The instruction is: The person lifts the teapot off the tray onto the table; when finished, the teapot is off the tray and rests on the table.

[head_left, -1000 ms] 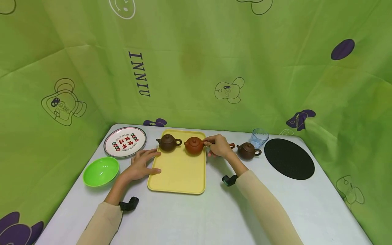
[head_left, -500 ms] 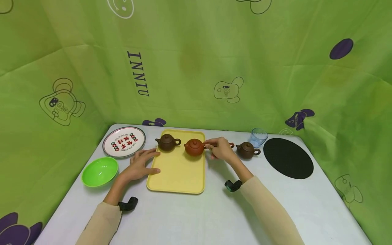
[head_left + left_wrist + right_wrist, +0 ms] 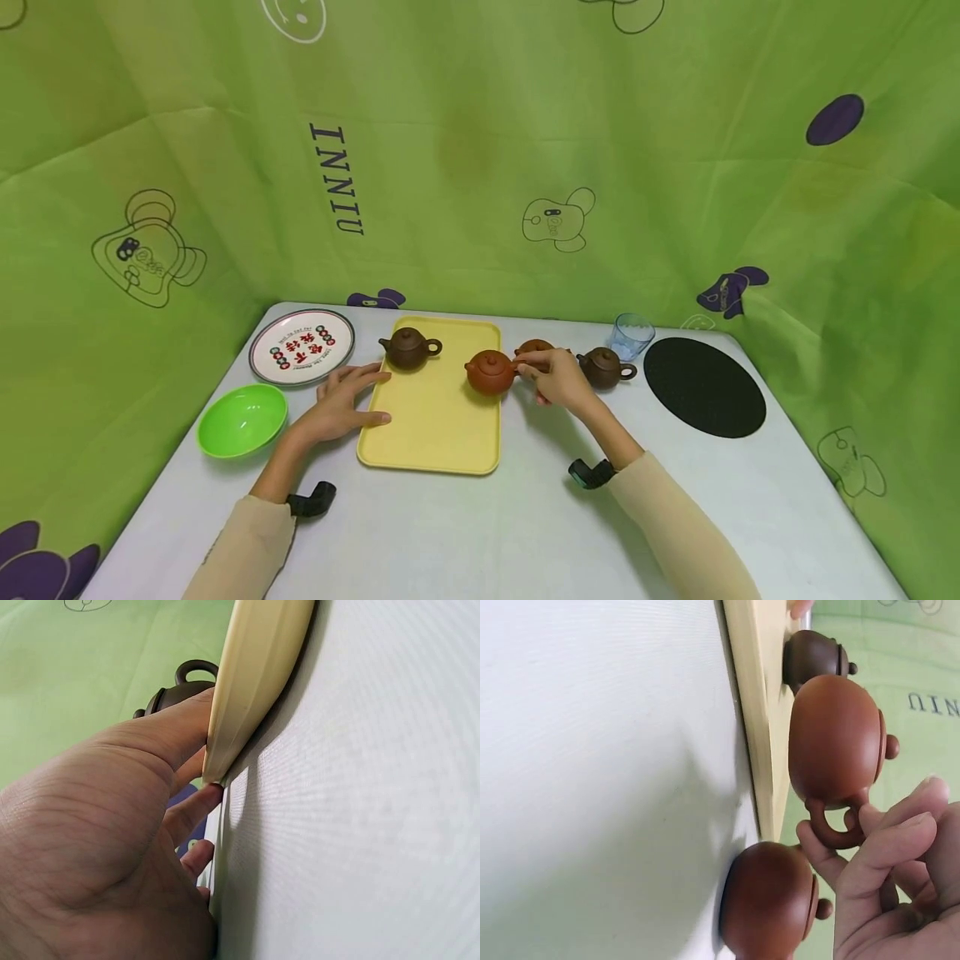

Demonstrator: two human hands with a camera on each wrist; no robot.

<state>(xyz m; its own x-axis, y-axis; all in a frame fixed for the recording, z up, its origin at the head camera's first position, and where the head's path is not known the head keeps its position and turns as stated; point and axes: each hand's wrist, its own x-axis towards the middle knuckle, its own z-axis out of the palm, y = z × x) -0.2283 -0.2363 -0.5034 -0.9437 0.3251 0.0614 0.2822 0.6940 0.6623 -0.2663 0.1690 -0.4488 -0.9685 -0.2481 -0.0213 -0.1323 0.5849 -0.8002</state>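
My right hand (image 3: 558, 379) pinches the loop handle of a reddish-brown teapot (image 3: 490, 374). This pot is upright, with its body overlapping the right rim of the yellow tray (image 3: 431, 425) in the head view. In the right wrist view, thumb and fingers meet at the handle (image 3: 832, 829). A dark brown teapot (image 3: 407, 350) stands on the tray's far left part. At the tray's left rim, my left hand (image 3: 339, 406) touches the edge with its fingers spread. Just behind my right hand is a second reddish-brown teapot (image 3: 534, 345), partly hidden by it.
Another dark brown teapot (image 3: 602, 368) stands farther right, in front of a clear blue glass (image 3: 632, 336). A round black mat (image 3: 705, 387) lies at the right. On the left are a patterned plate (image 3: 302, 347) and a green bowl (image 3: 242, 422). Green cloth (image 3: 450, 167) hangs around the table.
My right hand has moved the reddish-brown teapot rightward and nearer me, toward the tray's right rim. More of the second reddish-brown teapot now shows. My left hand has stayed at the tray.
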